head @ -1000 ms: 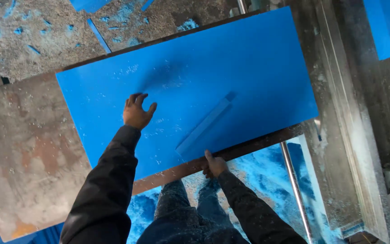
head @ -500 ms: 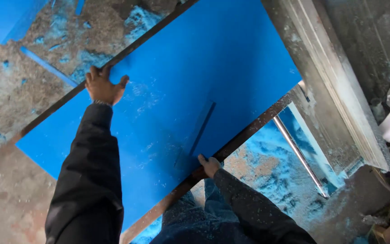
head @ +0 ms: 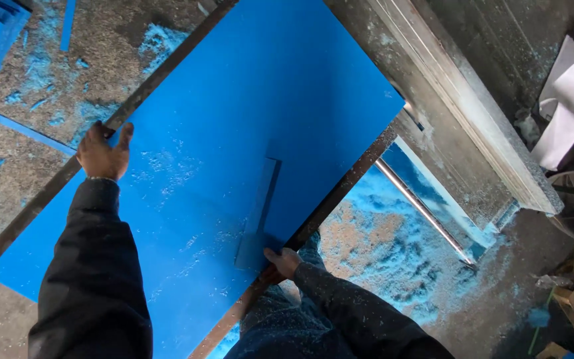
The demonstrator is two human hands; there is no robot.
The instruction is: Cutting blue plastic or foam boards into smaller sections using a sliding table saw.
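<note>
A dusty workshop floor (head: 28, 80) spreads under everything, grey and littered with blue shavings and sawdust, seen from the head camera looking straight down. Across it lies a large flat bright-blue rectangular panel (head: 234, 133), smooth and plastic-looking, resting on a rusty brown metal-edged table (head: 347, 183) whose rim shows as a dark band along both long sides of the panel.

The left hand (head: 104, 154) reaches out in a black sleeve and rests on the far long edge of the panel, fingers curled over that edge and thumb spread onto the blue face, so it grips the panel's rim. The right hand (head: 282, 260) sits at the near long edge, close to the person's body, fingers bent onto the panel where a narrow grey-blue flat strip (head: 258, 213) ends; whether it pinches the strip or only presses the panel's edge is hard to tell from this angle. The strip runs away from the right hand across the panel's face.

Beyond the right hand, to its outer side, a thin shiny metal rod (head: 423, 211) slants over heaped blue dust, and past it stands a long grey metal rail (head: 473, 126). Beyond the left hand, thin blue offcut strips (head: 28, 131) lie on the floor. White sheets (head: 566, 113) sit at the frame's right edge.
</note>
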